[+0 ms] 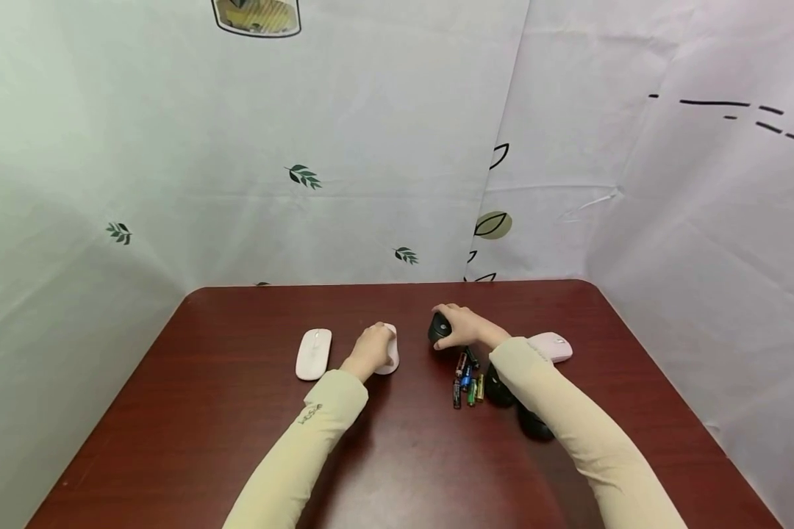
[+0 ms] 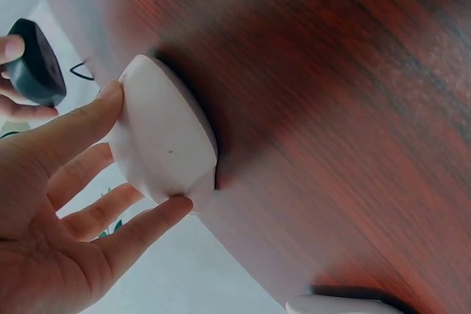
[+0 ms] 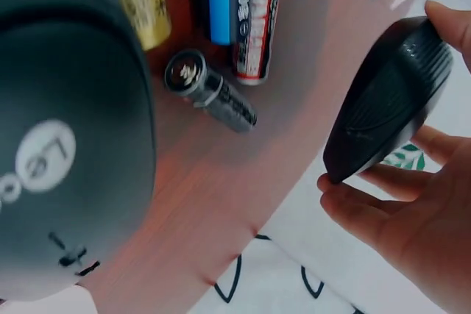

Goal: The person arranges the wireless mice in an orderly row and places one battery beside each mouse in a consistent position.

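Observation:
My left hand [image 1: 370, 349] grips a pale pinkish-white computer mouse [image 2: 165, 134] by its edges, thumb on one side and fingertips on the other. Beside it lies a flat white mouse [image 1: 314, 354], to the left. To the right, my right hand [image 1: 465, 327] holds a black computer mouse [image 3: 386, 97] between thumb and fingers, and in the right wrist view that mouse is tilted. Just in front of the right hand lies a loose group of batteries [image 1: 466, 378] in several colours. Parts of both gripped mice are hidden by the fingers.
Under and beside the right sleeve sit two black mice, one nearer the batteries [image 1: 498, 386] and one closer to me [image 1: 534, 425], both partly covered. A pale pink mouse [image 1: 552, 346] lies beyond that forearm. The reddish-brown table [image 1: 192, 411] meets white patterned cloth [image 1: 370, 220] behind.

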